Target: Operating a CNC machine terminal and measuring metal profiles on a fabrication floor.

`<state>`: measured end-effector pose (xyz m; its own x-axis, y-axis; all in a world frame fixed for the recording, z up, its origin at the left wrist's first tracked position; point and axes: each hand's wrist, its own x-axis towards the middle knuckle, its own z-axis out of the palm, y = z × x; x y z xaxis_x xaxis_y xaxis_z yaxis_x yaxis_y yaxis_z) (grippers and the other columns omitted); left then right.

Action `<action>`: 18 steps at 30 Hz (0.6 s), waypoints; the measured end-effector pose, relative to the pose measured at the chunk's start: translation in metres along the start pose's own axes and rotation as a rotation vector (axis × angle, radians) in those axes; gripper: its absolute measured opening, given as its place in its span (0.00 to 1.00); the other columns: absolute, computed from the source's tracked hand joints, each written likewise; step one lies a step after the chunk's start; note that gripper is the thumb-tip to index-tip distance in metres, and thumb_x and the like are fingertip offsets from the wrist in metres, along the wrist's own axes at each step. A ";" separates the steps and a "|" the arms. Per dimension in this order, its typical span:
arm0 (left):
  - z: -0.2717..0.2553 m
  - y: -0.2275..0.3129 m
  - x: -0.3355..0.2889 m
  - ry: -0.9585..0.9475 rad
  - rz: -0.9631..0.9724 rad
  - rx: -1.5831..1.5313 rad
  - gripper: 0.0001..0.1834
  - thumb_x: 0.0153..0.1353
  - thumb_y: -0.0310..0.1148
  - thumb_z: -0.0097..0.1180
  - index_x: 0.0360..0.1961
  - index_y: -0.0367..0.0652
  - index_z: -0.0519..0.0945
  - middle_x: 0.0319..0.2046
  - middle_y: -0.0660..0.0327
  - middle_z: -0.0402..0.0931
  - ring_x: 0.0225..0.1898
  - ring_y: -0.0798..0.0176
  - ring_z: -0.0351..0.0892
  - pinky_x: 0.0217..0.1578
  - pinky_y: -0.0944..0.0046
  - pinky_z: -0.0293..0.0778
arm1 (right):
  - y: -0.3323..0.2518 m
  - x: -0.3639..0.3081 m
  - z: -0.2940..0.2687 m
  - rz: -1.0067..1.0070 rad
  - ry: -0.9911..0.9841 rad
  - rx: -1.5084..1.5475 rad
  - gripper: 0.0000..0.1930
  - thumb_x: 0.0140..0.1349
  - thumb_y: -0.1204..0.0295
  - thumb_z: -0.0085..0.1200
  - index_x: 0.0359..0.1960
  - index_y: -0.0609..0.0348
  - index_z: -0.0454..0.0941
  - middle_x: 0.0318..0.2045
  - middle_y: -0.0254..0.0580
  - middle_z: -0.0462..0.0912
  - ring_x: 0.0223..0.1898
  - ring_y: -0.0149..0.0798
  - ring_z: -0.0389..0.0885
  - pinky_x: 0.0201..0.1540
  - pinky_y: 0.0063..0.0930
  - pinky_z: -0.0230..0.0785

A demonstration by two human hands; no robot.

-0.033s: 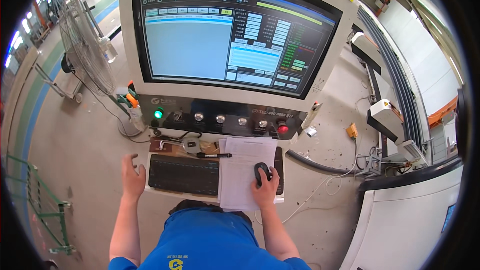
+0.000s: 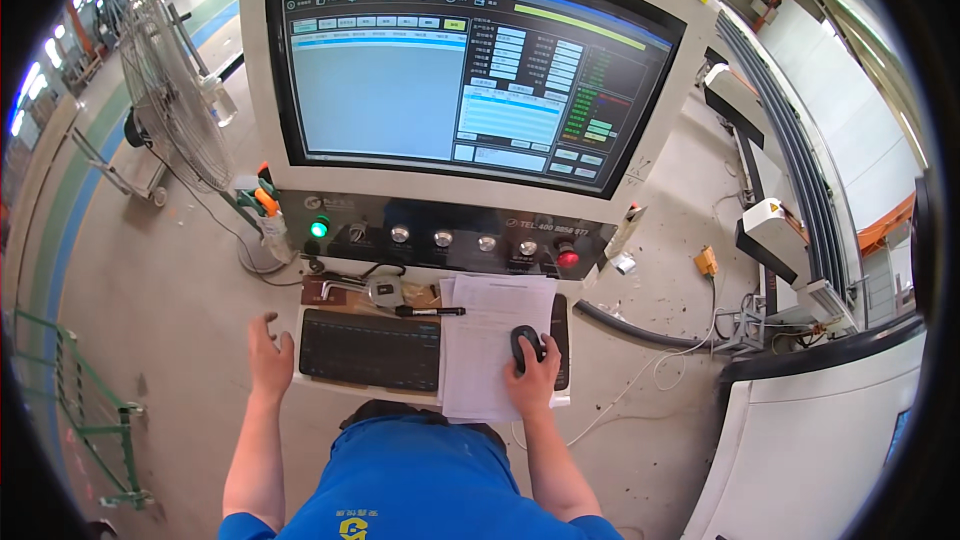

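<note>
Under my right hand (image 2: 533, 377) is a black computer mouse (image 2: 525, 348), resting on a stack of white papers (image 2: 478, 360). My fingers wrap over its near side. My left hand (image 2: 269, 358) hangs beside the left end of a black keyboard (image 2: 368, 350), its fingers apart and nothing in them. The papers cover the keyboard's right part. A black marker pen (image 2: 430, 311) lies across the papers' left edge. Behind the keyboard sit a tape measure (image 2: 384, 290) and a bent metal hex key (image 2: 338, 286).
A large monitor (image 2: 375, 90) stands above a black control panel (image 2: 440, 258) with knobs, a lit green button and a red button. A floor fan (image 2: 170, 90) is at the left, with a green metal frame (image 2: 100, 430) nearer. White machinery (image 2: 820, 440) stands at the right.
</note>
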<state>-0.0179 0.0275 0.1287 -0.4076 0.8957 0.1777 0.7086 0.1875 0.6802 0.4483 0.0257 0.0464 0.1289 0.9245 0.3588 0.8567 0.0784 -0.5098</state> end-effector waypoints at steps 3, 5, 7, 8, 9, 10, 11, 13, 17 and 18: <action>0.025 -0.054 -0.017 -0.047 -0.115 0.099 0.21 0.67 0.30 0.60 0.59 0.33 0.75 0.55 0.44 0.76 0.59 0.42 0.76 0.60 0.51 0.73 | 0.001 0.001 0.002 -0.008 0.020 0.005 0.27 0.51 0.74 0.65 0.57 0.50 0.81 0.63 0.61 0.70 0.60 0.64 0.71 0.63 0.54 0.68; 0.039 -0.071 -0.030 -0.037 -0.140 0.078 0.22 0.69 0.33 0.60 0.60 0.33 0.74 0.56 0.43 0.76 0.59 0.42 0.76 0.61 0.50 0.72 | -0.002 0.003 0.001 -0.008 0.018 0.003 0.26 0.52 0.74 0.65 0.57 0.50 0.82 0.64 0.60 0.69 0.60 0.63 0.71 0.63 0.53 0.69; 0.045 -0.081 -0.032 -0.029 -0.161 0.053 0.23 0.70 0.36 0.59 0.60 0.33 0.74 0.56 0.42 0.76 0.59 0.41 0.76 0.62 0.50 0.70 | -0.003 0.003 0.001 0.007 -0.003 -0.004 0.26 0.52 0.74 0.65 0.57 0.50 0.82 0.64 0.60 0.69 0.60 0.62 0.71 0.63 0.52 0.69; 0.049 -0.076 -0.034 -0.059 -0.212 0.032 0.24 0.71 0.37 0.59 0.61 0.32 0.74 0.56 0.41 0.76 0.59 0.41 0.76 0.62 0.50 0.70 | -0.003 0.002 0.000 0.010 -0.002 -0.005 0.26 0.52 0.74 0.65 0.57 0.50 0.82 0.64 0.60 0.69 0.60 0.62 0.71 0.63 0.52 0.69; 0.052 -0.071 -0.036 -0.089 -0.262 0.009 0.25 0.72 0.39 0.58 0.62 0.32 0.73 0.57 0.40 0.75 0.60 0.41 0.76 0.62 0.50 0.71 | -0.002 0.002 0.000 0.008 0.001 -0.004 0.26 0.52 0.74 0.65 0.57 0.50 0.82 0.64 0.60 0.69 0.60 0.62 0.71 0.63 0.51 0.69; 0.055 -0.071 -0.036 -0.090 -0.259 0.009 0.25 0.72 0.39 0.58 0.62 0.32 0.73 0.57 0.40 0.75 0.60 0.41 0.76 0.62 0.50 0.71 | -0.001 0.001 0.000 0.006 0.005 -0.003 0.26 0.52 0.74 0.65 0.57 0.51 0.82 0.64 0.59 0.69 0.60 0.62 0.71 0.63 0.51 0.69; 0.058 -0.072 -0.039 -0.099 -0.264 -0.043 0.25 0.73 0.39 0.57 0.62 0.31 0.72 0.57 0.40 0.75 0.60 0.41 0.76 0.62 0.50 0.71 | -0.001 0.002 0.000 0.007 -0.001 -0.001 0.26 0.52 0.74 0.65 0.57 0.51 0.82 0.64 0.59 0.69 0.60 0.62 0.71 0.63 0.51 0.69; 0.060 -0.077 -0.042 -0.106 -0.273 -0.092 0.26 0.73 0.40 0.57 0.63 0.31 0.72 0.57 0.40 0.75 0.60 0.41 0.76 0.62 0.50 0.71 | -0.002 0.003 0.001 0.006 -0.007 0.003 0.26 0.53 0.73 0.65 0.57 0.51 0.82 0.64 0.59 0.69 0.60 0.62 0.71 0.63 0.51 0.69; 0.062 -0.077 -0.044 -0.107 -0.245 -0.094 0.27 0.73 0.39 0.57 0.64 0.31 0.70 0.57 0.39 0.75 0.60 0.41 0.75 0.62 0.50 0.71 | -0.002 0.003 -0.001 0.002 -0.010 -0.002 0.26 0.53 0.73 0.65 0.57 0.50 0.81 0.64 0.59 0.69 0.60 0.62 0.70 0.63 0.51 0.69; 0.062 -0.077 -0.044 -0.104 -0.207 -0.078 0.27 0.73 0.38 0.57 0.64 0.31 0.69 0.57 0.39 0.74 0.60 0.40 0.75 0.62 0.50 0.71 | -0.001 0.003 0.000 0.010 -0.007 -0.001 0.26 0.52 0.72 0.65 0.57 0.49 0.82 0.64 0.59 0.69 0.61 0.63 0.71 0.63 0.53 0.68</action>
<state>-0.0187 -0.0016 0.0246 -0.4751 0.8789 -0.0430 0.5679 0.3436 0.7479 0.4479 0.0284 0.0481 0.1342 0.9279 0.3479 0.8557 0.0686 -0.5130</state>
